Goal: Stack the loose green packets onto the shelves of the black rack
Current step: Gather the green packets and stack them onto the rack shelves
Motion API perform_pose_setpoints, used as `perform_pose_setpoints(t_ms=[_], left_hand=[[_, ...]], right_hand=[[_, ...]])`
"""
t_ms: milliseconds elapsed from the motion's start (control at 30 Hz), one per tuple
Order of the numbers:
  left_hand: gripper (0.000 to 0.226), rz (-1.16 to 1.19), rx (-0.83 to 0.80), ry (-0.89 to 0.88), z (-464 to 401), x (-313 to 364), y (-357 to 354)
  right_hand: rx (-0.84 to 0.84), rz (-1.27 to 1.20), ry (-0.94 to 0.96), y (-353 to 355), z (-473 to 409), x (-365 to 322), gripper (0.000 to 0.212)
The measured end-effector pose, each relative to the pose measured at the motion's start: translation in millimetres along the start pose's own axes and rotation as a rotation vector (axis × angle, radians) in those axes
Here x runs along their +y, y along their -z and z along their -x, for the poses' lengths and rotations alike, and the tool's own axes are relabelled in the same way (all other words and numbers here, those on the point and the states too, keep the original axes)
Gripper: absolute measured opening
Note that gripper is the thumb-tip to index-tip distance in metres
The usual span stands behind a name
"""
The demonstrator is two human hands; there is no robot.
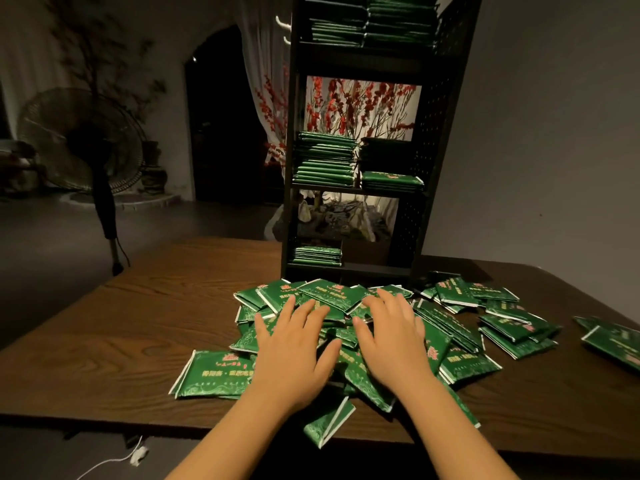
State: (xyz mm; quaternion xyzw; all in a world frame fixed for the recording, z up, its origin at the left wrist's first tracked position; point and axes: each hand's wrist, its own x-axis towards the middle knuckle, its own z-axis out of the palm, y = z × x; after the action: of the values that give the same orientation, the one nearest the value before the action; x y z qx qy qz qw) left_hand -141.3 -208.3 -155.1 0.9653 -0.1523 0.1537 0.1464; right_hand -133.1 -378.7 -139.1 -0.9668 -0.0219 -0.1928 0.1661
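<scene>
- Step in hand, as I judge it: gathering a batch from the heap, with nothing lifted yet. Both hands lie on the pile, and the stacks already in the rack suggest the job is well under way but far from done.
- The left hand [294, 336] has its fingers straight and fanned out, lying flat on the loose green packets [332, 327] at about 6 o'clock in the view. It grips nothing.
- The right hand [389, 332] sits just beside it, fingers likewise spread and flat on the same heap, pinching nothing. The 2 thumbs point toward each other with a small gap between them.
- The heap lies on the wooden surface [145, 313], directly in front of the foot of the rack. More packets trail off toward 3 o'clock, and 1 lies apart near the right edge [613, 337].
- Next move, by my reckoning: curl the fingers round a few packets, square them into a neat bundle, and lift them clear without dragging neighbours off the near edge, where 1 packet [329, 424] already overhangs.
- The black rack [436, 140] stands at 12 o'clock, behind the heap. Its lowest shelf holds 1 short stack [317, 255] on the left with room beside it. The middle shelf holds 2 stacks [325, 161], and the top shelf looks nearly full [374, 22].
- The lowest shelf seems the likeliest place for the next bundle.
</scene>
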Motion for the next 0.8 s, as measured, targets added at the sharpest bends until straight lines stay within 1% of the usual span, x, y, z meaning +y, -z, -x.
perform_pose_setpoints(t_ms=[33,100,167,233,333,400,433,500,533,600,667,733,800], left_hand=[[0.059,0.028,0.022,-0.008,-7.8,-0.8,3.9],[0.052,0.056,0.065,-0.045,-27.3,-1.7,9.8],[0.052,0.087,0.066,-0.079,-50.0,-3.0,11.8],[0.055,0.15,0.032,-0.076,-74.3,-4.8,10.0],[0.054,0.244,-0.034,-0.028,-106.5,-9.0,6.5],[0.05,0.285,-0.015,0.065,-124.9,-14.8,0.6],[0.048,0.289,0.003,0.116,-130.5,-17.9,-3.3],[0.05,0.254,0.025,0.189,-135.1,-22.4,-14.1],[0.052,0.23,0.033,0.209,-133.5,-23.2,-20.3],[0.054,0.206,0.067,0.227,-131.0,-23.7,-30.7],[0.054,0.224,0.122,0.235,-130.3,-24.6,-32.1],[0.053,0.233,0.143,0.236,-130.3,-26.0,-34.4],[0.052,0.27,0.174,0.213,-129.1,-28.3,-36.3]], right_hand=[[0.008,-0.018,0.051,2.5,-11.4,2.5,0.041],[-0.044,-0.055,0.126,6.9,-37.1,3.2,0.031],[-0.132,-0.064,0.175,11.2,-60.0,1.2,0.026],[-0.193,-0.044,0.207,11.1,-82.5,1.2,0.026],[-0.206,-0.038,0.153,5.4,-111.0,4.4,0.031],[-0.187,-0.009,0.055,-4.2,-126.9,10.5,0.029],[-0.198,0.023,0.001,-10.2,-131.4,13.3,0.038],[-0.265,0.062,-0.093,-23.8,-133.7,19.4,0.067],[-0.285,0.08,-0.116,-31.0,-131.6,21.8,0.078],[-0.292,0.124,-0.114,-39.0,-126.4,23.7,0.088],[-0.243,0.029,-0.08,-37.6,-123.2,22.5,0.085],[-0.214,-0.169,-0.033,-36.3,-121.4,22.7,0.075],[-0.172,-0.366,0.031,-32.9,-117.8,24.6,0.07]])
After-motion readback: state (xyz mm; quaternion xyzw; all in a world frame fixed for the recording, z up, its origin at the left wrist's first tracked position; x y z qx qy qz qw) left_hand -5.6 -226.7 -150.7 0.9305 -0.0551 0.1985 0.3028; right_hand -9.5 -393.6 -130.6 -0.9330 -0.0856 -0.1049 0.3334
